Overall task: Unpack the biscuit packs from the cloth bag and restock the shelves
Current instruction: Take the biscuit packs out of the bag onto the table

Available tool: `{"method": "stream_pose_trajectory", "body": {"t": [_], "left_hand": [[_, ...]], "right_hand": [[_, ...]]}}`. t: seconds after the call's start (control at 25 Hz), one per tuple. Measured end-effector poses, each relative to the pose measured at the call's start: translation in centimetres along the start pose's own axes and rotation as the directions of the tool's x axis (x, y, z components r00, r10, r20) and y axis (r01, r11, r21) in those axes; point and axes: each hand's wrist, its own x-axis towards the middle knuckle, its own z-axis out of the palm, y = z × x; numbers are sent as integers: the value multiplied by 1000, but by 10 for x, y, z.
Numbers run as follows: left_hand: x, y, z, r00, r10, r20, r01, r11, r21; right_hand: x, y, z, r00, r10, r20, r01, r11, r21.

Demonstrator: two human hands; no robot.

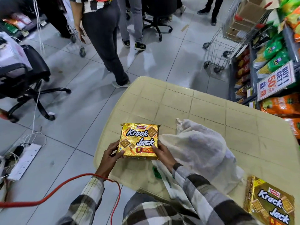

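I hold a golden Krack Jack biscuit pack (139, 140) flat over the near left edge of a cream plastic table (203, 108). My left hand (112, 155) grips its lower left corner and my right hand (160, 151) grips its lower right corner. Just right of the pack, a white cloth bag (199, 148) lies crumpled on the table. A second Krack Jack pack (271, 203) lies on the table's near right corner.
Shelves (267, 78) stocked with snack bags and a promotion sign stand at the right. A wire trolley (227, 39) holding a cardboard box is beyond the table. People stand on the tiled floor ahead. An office chair (27, 75), a power strip (24, 161) and a red cable (65, 182) are at the left.
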Motion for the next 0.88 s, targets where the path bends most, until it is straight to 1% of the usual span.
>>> {"method": "stream_pose_trajectory", "body": {"t": [0.12, 0.2, 0.28, 0.36, 0.48, 0.52, 0.56, 0.6, 0.64, 0.68, 0.72, 0.76, 0.8, 0.84, 0.88], "left_hand": [[11, -23, -10, 999, -47, -25, 47, 999, 5], [13, -41, -19, 997, -71, -39, 71, 997, 18], [14, -49, -23, 995, -89, -52, 91, 995, 35], [16, -54, -24, 990, -119, -82, 122, 992, 35], [17, -56, -22, 977, -162, -142, 174, 982, 74], [18, -58, -22, 974, -163, -157, 180, 978, 102], [17, -58, -22, 974, -159, -160, 179, 976, 124], [17, -59, -23, 973, -150, -173, 178, 971, 160], [18, -59, -23, 967, -131, -218, 179, 959, 220], [19, -57, -20, 956, -89, -279, 179, 933, 314], [18, -52, -15, 941, -29, -336, 171, 900, 401], [17, -45, -3, 928, 48, -369, 138, 876, 462], [13, -35, 11, 926, 141, -351, 59, 863, 501], [10, -26, 31, 937, 230, -264, -61, 849, 525], [5, -15, 54, 951, 281, -125, -180, 837, 516]], "right_hand": [[25, 29, 10, 1000, -11, 0, 11, 977, -212], [44, 54, 19, 999, 26, -43, -40, 925, -378], [57, 69, 27, 996, 77, -43, -89, 875, -477], [50, 54, 38, 993, 115, -21, -110, 854, -508], [68, 77, 42, 983, 178, 47, -135, 869, -476], [72, 85, 41, 983, 177, 45, -137, 877, -460], [66, 78, 38, 983, 177, 49, -137, 886, -443], [49, 60, 33, 989, 143, 35, -115, 896, -429], [32, 47, 25, 994, 106, 1, -94, 894, -438], [12, 36, 16, 997, 58, -52, -75, 889, -451], [-2, 39, 4, 994, 22, -104, -68, 881, -468], [-19, 44, -12, 984, 12, -176, -99, 860, -500], [-32, 56, -25, 973, 7, -230, -131, 838, -529], [-45, 68, -38, 964, 20, -266, -171, 811, -560], [-59, 80, -51, 954, 57, -294, -223, 791, -570]]}}
